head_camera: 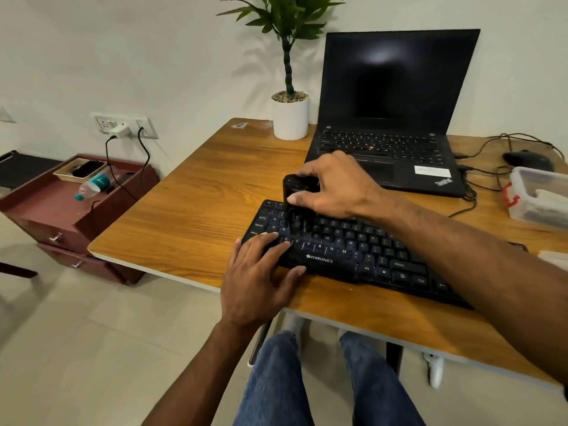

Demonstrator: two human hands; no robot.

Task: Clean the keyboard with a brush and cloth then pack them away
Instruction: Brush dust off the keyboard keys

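A black keyboard (353, 250) lies slantwise on the wooden desk (190, 210). My right hand (335, 186) grips the black handle of a brush (296, 195), whose blurred bristles touch the keys near the keyboard's upper left. My left hand (261, 272) rests flat on the keyboard's lower left corner, fingers straight across the keys and thumb along the front edge. A pale cloth (553, 258) shows only as an edge at the right, past my right forearm.
An open black laptop (390, 118) stands behind the keyboard, a potted plant (290, 115) to its left. A clear plastic box (538, 195) with a red latch, a black mouse (528, 159) and cables sit at the right. A maroon side cabinet (61, 210) stands left of the desk.
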